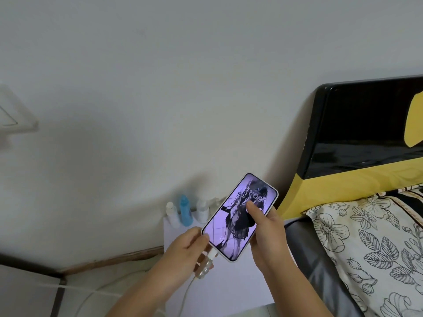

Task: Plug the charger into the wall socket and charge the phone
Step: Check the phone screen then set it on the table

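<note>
A white-cased phone (238, 216) with a lit purple lock screen is held tilted above a white bedside table (219, 287). My right hand (267, 234) grips its right edge, thumb resting on the screen. My left hand (187, 250) pinches the white cable plug (212, 255), which sits at the phone's bottom port. The white cable (185, 294) trails down and left toward the floor. A white wall plate (13, 113) shows at the far left edge, blurred. The charger brick is not visible.
Three small bottles, one of them blue (185, 213), stand at the back of the table against the wall. A bed with a floral pillow (370, 243) and a black and yellow headboard (357, 133) lies to the right.
</note>
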Action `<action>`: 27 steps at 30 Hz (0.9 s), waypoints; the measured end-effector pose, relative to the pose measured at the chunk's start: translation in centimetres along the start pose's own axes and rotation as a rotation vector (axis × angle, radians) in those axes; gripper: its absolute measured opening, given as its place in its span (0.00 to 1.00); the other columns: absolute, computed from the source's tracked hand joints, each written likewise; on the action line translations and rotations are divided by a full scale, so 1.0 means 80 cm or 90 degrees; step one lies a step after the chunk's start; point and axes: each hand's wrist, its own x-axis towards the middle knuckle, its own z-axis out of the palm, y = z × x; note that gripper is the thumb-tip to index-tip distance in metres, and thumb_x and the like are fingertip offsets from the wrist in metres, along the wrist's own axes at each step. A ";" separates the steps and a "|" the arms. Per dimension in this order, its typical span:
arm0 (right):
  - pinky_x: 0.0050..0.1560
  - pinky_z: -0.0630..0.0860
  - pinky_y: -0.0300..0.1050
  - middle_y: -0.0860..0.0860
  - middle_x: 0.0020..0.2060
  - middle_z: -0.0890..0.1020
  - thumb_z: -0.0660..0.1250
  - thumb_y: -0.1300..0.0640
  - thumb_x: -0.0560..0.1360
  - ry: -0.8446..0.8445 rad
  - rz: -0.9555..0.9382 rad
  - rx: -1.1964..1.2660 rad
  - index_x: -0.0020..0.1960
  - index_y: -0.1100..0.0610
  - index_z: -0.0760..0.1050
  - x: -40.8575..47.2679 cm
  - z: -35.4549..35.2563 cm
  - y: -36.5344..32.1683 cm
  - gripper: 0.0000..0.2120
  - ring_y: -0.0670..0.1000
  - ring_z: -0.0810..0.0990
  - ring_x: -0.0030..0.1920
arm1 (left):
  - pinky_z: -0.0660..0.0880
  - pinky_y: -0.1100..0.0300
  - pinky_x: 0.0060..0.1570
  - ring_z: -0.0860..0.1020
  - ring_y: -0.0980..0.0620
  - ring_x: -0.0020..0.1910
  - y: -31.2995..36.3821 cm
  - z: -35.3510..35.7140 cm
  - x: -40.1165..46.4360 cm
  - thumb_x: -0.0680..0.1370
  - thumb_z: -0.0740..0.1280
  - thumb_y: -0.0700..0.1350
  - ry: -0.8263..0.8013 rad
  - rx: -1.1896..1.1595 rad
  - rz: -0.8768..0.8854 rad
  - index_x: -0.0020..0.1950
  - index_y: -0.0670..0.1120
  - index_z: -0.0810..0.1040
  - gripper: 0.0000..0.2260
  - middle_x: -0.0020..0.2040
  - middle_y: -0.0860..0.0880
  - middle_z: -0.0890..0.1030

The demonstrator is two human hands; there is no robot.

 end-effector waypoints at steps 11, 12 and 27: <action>0.44 0.78 0.46 0.57 0.50 0.84 0.61 0.61 0.78 -0.008 0.031 -0.004 0.54 0.59 0.76 -0.003 -0.001 0.013 0.08 0.55 0.82 0.47 | 0.73 0.66 0.21 0.80 0.50 0.24 0.001 -0.002 0.005 0.81 0.54 0.39 0.011 -0.084 0.026 0.45 0.45 0.77 0.13 0.29 0.48 0.82; 0.46 0.78 0.48 0.57 0.50 0.84 0.60 0.59 0.79 -0.013 0.047 0.015 0.55 0.59 0.76 -0.003 -0.003 0.013 0.09 0.56 0.82 0.48 | 0.73 0.66 0.22 0.80 0.49 0.25 0.000 -0.002 0.006 0.81 0.54 0.39 0.012 -0.086 0.026 0.46 0.45 0.77 0.13 0.29 0.47 0.83; 0.46 0.77 0.48 0.55 0.36 0.86 0.54 0.62 0.77 -0.086 0.140 0.186 0.49 0.62 0.79 0.007 -0.021 0.040 0.14 0.51 0.85 0.35 | 0.73 0.64 0.21 0.81 0.49 0.26 -0.019 -0.008 0.021 0.81 0.52 0.38 -0.003 -0.109 0.015 0.44 0.47 0.76 0.15 0.27 0.47 0.83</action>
